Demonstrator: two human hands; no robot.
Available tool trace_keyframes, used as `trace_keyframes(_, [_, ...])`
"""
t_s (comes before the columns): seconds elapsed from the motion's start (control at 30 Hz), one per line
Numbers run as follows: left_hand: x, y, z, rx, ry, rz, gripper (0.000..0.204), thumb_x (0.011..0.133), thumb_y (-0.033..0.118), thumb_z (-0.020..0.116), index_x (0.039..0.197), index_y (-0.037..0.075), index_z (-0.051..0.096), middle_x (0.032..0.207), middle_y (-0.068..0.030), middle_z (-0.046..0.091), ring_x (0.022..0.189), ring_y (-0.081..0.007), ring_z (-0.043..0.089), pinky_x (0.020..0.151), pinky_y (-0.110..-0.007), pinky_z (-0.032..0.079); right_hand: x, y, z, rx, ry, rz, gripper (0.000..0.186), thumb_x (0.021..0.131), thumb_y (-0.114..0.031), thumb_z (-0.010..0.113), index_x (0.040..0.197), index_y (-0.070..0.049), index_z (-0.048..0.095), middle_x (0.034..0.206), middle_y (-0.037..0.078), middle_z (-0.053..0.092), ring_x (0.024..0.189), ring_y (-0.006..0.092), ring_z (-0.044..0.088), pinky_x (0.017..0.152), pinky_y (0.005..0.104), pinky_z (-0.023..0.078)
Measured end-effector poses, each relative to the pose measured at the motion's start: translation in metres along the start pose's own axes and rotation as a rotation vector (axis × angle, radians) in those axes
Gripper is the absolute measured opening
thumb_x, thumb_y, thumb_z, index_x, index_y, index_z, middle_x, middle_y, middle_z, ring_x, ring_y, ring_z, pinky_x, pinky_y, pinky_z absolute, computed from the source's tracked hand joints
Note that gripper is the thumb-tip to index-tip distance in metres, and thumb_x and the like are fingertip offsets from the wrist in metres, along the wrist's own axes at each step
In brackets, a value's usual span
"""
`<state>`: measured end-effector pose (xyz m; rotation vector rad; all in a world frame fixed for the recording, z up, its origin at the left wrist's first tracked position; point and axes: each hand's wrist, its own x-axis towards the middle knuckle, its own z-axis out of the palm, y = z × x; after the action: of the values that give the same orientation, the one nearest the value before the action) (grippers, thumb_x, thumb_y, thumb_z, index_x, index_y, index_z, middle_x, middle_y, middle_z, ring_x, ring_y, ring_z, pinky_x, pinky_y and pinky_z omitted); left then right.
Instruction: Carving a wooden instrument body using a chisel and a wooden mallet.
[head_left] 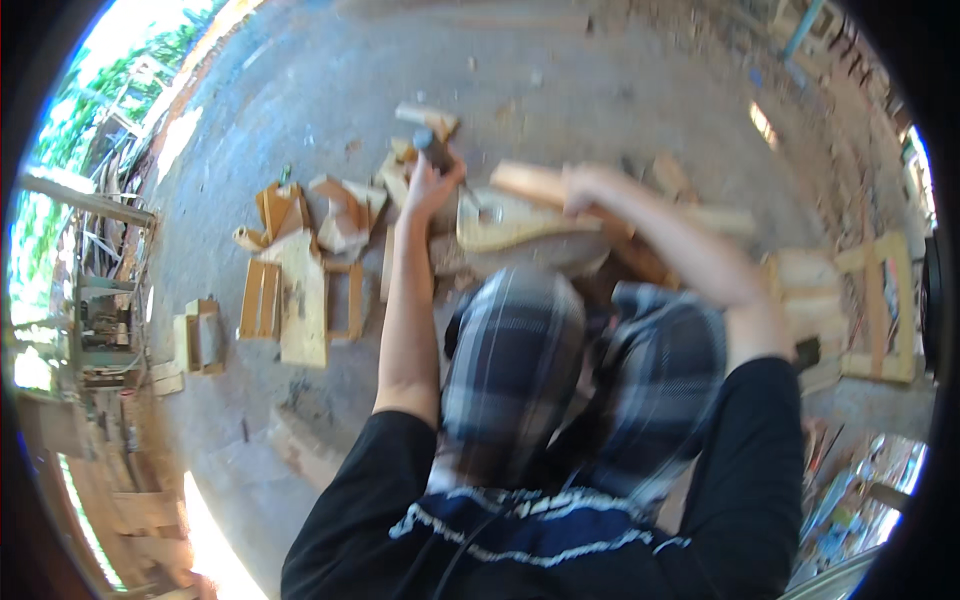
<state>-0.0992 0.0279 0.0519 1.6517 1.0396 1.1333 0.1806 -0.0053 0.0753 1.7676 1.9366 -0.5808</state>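
Note:
My left hand [434, 188] is closed round a chisel [432, 150], its dark handle sticking up past my fingers. The thin blade slants down to a small dark recess in a pale, rounded wooden board [520, 228]. Whether the tip touches the wood is too blurred to tell. My right hand [588, 190] grips a block of wood [530, 183], held above the board and pointing left toward the chisel, apart from it. Both are in front of my knees, which are covered in plaid cloth.
Left of my left arm lie wooden offcuts [345, 215], a flat plank [303, 310] and slatted pieces [261, 300]. A small wooden box [205, 335] stands farther left. On the right are a wooden frame [880, 310] and more boards. The floor [330, 90] is grey.

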Motion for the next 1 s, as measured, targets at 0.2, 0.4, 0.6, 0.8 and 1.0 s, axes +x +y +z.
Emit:
trace_keyframes(0.2, [-0.017,-0.025,-0.02,-0.008,-0.009,-0.02,0.034,0.083,0.012,0.072,0.107,0.006,0.049,0.09,-0.0025,0.059,0.084,-0.0144,0.057,0.079,-0.031,0.047,-0.006,-0.029,-0.019,-0.022,-0.142,0.009,0.059,0.056,-0.04,0.08,0.1,-0.002,0.07,0.097,0.014,0.071,0.082,0.0275,0.068,0.072,0.0389,0.055])
trace_keyframes(0.4, [-0.01,-0.012,-0.001,0.065,-0.006,0.002,0.035,0.084,0.012,0.071,0.109,0.004,0.048,0.092,-0.0046,0.062,0.086,-0.0153,0.06,0.079,-0.032,0.048,-0.006,-0.024,-0.036,-0.103,-0.317,0.2,0.023,0.062,-0.033,0.072,0.077,-0.015,0.067,0.081,0.006,0.067,0.075,0.0224,0.065,0.072,0.0354,0.051])
trace_keyframes(0.6, [-0.01,-0.02,-0.007,-0.027,0.033,-0.001,0.026,0.084,0.004,0.068,0.103,0.006,0.051,0.089,-0.003,0.061,0.083,-0.0135,0.06,0.074,-0.03,0.049,0.004,-0.036,-0.044,-0.234,-0.337,0.199,0.019,0.064,-0.02,0.065,0.081,-0.014,0.064,0.08,0.005,0.066,0.073,0.0209,0.064,0.07,0.0395,0.051])
trace_keyframes(0.8, [-0.007,-0.008,0.006,-0.029,-0.026,0.018,0.03,0.084,0.002,0.067,0.106,0.006,0.047,0.087,-0.0023,0.058,0.082,-0.0129,0.059,0.075,-0.028,0.049,0.025,-0.019,-0.039,-0.304,-0.333,0.184,0.029,0.061,-0.023,0.065,0.089,-0.017,0.065,0.088,0.006,0.068,0.077,0.025,0.066,0.076,0.046,0.051])
trace_keyframes(1.0, [-0.013,0.001,-0.002,0.011,-0.035,0.009,0.03,0.086,0.005,0.067,0.106,0.006,0.045,0.087,-0.0019,0.058,0.081,-0.0118,0.058,0.075,-0.028,0.048,0.016,-0.025,-0.04,-0.081,-0.299,0.146,0.03,0.061,-0.026,0.067,0.087,-0.011,0.067,0.089,0.011,0.067,0.075,0.0242,0.065,0.073,0.0394,0.051])
